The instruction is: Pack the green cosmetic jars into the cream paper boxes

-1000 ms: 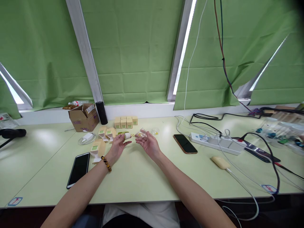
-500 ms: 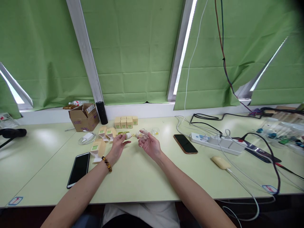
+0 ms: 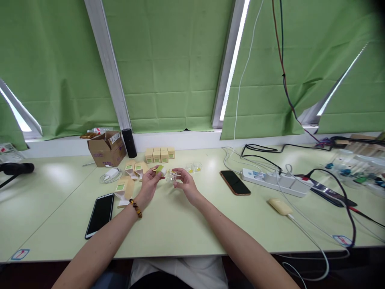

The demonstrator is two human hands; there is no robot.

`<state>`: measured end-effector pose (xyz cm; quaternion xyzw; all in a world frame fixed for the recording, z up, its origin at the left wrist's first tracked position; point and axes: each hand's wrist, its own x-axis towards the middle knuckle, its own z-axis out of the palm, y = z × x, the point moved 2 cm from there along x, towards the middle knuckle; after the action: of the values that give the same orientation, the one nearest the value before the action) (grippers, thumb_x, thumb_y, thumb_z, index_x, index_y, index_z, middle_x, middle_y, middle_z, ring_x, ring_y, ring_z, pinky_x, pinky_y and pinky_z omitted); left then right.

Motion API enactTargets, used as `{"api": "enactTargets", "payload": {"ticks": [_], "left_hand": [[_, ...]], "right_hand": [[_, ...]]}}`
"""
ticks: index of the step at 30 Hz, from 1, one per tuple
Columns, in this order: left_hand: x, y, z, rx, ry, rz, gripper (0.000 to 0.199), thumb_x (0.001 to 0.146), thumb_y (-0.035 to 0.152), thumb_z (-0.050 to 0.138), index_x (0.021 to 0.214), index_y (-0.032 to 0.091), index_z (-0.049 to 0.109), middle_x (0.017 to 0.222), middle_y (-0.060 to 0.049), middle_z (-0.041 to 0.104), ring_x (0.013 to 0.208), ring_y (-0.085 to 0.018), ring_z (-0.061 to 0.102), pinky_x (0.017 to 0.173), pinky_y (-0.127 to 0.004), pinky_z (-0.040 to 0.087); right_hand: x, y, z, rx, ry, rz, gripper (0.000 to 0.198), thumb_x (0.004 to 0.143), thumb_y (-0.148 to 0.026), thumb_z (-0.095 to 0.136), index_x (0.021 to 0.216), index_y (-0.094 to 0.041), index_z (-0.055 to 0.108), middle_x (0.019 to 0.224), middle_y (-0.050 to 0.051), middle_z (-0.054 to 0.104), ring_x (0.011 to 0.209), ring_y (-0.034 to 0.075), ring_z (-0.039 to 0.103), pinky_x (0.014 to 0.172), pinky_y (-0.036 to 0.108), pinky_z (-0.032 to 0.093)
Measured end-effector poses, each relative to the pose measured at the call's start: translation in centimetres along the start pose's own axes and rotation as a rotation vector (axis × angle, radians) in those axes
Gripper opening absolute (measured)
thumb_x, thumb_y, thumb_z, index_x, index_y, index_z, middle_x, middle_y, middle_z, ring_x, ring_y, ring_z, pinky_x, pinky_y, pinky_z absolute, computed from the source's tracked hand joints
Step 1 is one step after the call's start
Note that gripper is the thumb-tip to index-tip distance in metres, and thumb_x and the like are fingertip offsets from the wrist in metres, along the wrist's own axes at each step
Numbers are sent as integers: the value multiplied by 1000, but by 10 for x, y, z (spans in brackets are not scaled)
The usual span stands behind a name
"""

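Between the thumb and fingers of my left hand (image 3: pixel 148 185) is a small white-and-green piece (image 3: pixel 161 170) with a cord loop at its end. My right hand (image 3: pixel 189 186) pinches a clear plastic piece (image 3: pixel 171 177) close to the right of it; whether the two touch, I cannot tell. Beyond my right fingers, clear plastic cups (image 3: pixel 197 166) with yellow bits in them stand side by side on the table. Left of my left hand lie opened tan cartons (image 3: pixel 125 189) with green labels. Several closed small tan boxes (image 3: pixel 160 155) form a group behind my hands.
A phone (image 3: pixel 100 215) lies by my left forearm, another phone (image 3: pixel 235 182) to the right. Farther right are a power strip (image 3: pixel 275 181), a cream mouse-shaped device (image 3: pixel 280 206) and loose cables. A cardboard box (image 3: pixel 106 149), a black cylinder (image 3: pixel 129 143) and a charger (image 3: pixel 111 174) stand back left.
A second clear cup now stands beside the first on the table. My right hand has shifted left and turned, fingers now at the clear piece. My left hand has tilted the white-and-green piece.
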<state>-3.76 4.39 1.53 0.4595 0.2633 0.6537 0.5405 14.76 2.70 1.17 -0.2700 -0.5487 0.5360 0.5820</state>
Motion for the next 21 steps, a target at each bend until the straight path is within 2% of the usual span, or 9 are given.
{"api": "enactTargets", "payload": {"ticks": [6,11,21], "left_hand": [[-2,-1,3,145,-40,47,52,70,34,90,115,15,71,111,-11,73,101,-21,67,88,-33,52],[-3,-2,2,253,-58,71,52,70,36,90,115,17,71,116,-11,72,106,-23,67,93,-36,53],[-4,-6,0,321,-130,13,56,66,35,93,115,17,71,124,-13,69,104,-25,68,91,-39,56]], "right_hand": [[-1,5,5,-29,-29,-51,49,67,-19,75,113,-28,63,116,5,60,96,20,57,71,33,59],[-4,6,7,-115,3,-94,44,69,-18,72,111,-28,62,123,5,56,106,21,55,73,31,58],[-7,8,8,-169,32,-111,42,70,-17,68,109,-28,56,117,4,58,104,19,59,76,30,57]]}}
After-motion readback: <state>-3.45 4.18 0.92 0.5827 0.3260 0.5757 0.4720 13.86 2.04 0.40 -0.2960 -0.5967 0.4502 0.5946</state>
